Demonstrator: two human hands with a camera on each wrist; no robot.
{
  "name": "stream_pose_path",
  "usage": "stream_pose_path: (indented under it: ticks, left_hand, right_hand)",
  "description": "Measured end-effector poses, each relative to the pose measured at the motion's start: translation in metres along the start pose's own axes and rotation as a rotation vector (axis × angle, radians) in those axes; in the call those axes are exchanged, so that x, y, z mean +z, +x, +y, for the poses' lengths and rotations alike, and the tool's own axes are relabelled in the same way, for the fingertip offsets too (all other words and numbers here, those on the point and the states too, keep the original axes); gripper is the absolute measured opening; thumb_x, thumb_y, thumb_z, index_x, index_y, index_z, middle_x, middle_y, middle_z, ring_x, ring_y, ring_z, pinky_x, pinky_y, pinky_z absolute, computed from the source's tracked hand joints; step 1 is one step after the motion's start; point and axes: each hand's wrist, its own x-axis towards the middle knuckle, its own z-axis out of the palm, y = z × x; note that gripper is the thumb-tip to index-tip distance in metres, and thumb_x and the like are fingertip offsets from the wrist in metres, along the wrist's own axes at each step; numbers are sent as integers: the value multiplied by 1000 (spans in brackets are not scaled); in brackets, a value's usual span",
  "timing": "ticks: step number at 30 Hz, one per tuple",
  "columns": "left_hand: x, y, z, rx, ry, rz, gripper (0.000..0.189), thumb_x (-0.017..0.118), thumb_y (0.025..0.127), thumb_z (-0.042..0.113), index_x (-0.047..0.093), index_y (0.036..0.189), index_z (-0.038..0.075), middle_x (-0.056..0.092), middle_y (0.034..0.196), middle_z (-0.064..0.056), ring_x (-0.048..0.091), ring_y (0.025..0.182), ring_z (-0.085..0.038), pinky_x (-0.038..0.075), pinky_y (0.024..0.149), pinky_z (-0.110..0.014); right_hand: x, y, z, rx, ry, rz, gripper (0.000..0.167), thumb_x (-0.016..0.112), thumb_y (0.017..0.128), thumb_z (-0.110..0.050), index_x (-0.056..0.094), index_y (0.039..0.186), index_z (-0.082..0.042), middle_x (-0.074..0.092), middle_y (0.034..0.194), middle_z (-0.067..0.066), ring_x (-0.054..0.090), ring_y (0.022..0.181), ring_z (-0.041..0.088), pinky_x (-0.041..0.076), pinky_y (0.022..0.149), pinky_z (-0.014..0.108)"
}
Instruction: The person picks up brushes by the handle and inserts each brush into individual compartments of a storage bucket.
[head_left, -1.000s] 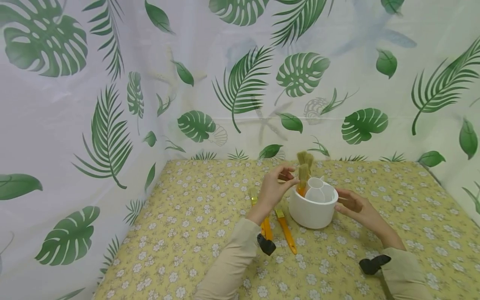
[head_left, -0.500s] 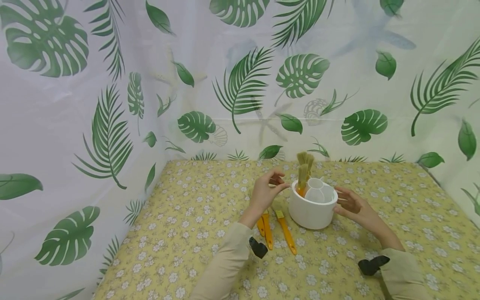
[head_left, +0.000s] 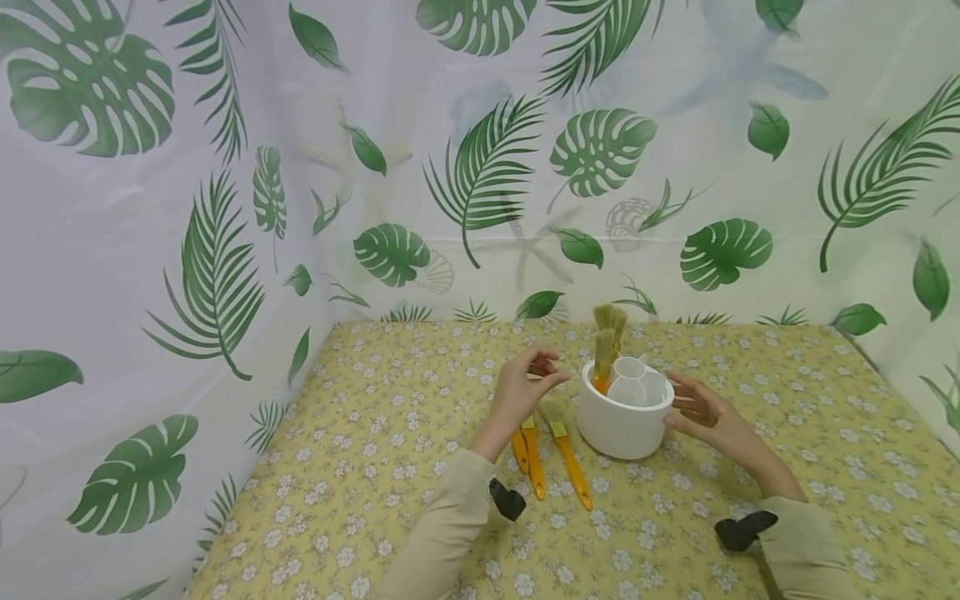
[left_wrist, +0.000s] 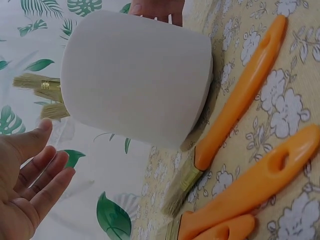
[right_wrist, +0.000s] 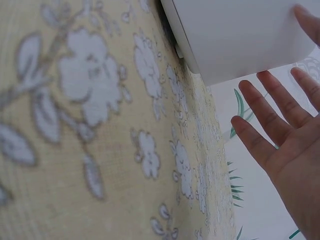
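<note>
A round white container (head_left: 621,429) stands on the table with a white spouted inner piece (head_left: 628,385). Several paintbrushes (head_left: 603,348) rise from its left side, bristles up. Just left of the rim, my left hand (head_left: 517,387) is in the air, holding nothing, fingers loosely bent; the left wrist view shows a gap between it and the container. My right hand (head_left: 708,417) is at the container's right side, thumb and fingers extended around it, the fingertips at or very near the wall. Below my left hand lie orange-handled paintbrushes: one brush (head_left: 573,471) alone, and another (head_left: 534,467) overlapping a third (left_wrist: 227,230).
A yellow floral cloth (head_left: 360,500) covers the table. Behind it and on the left hangs a white sheet (head_left: 480,275) printed with green leaves. The loose brushes lie close in front of the container, to its left.
My left hand has drawn away from the brush in the container, leftward and slightly toward me, uncovering more of the loose brushes. My right hand stays by the container.
</note>
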Motion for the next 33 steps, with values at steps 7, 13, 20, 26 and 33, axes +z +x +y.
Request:
stream_pose_path:
  ticks: [7,13,20,26,33]
  left_hand:
    - [-5,-4,-5,-22,6,-5,22,70,83,19,63,103,15,65,87,-3,61,82,-11,52,74,-18]
    - [-8,-6,-10,-49,25,-9,22,69,83,26,63,103,18,65,87,-1,61,82,-9,52,74,-18]
    - [-11,-10,-16,-56,36,-8,22,69,84,22,63,103,15,65,87,-1,61,82,-9,52,74,-18]
    - [-12,-13,-21,-73,26,-13,23,68,83,27,63,102,16,65,89,-1,61,82,-9,52,75,-19]
    - [-14,-16,-24,-84,54,-12,21,69,83,21,62,102,15,64,87,0,61,81,-9,52,76,-20]
  right_hand:
    - [0,0,0,-5,4,-2,68,57,93,-14,19,149,-19,38,138,18,43,109,-11,46,84,16]
    - [0,-1,0,-10,0,-4,68,57,93,-13,19,149,-14,38,137,19,43,108,-12,45,84,15]
    - [0,-1,0,-25,-2,-8,67,57,93,-12,20,149,-17,38,137,17,45,110,-9,47,85,20]
    - [1,-2,0,-34,-6,-12,64,57,93,-12,24,148,-18,40,137,13,46,111,-6,51,85,38]
    - [0,-1,0,-27,22,-9,61,56,93,-11,26,146,-16,39,136,18,46,110,-5,50,83,25]
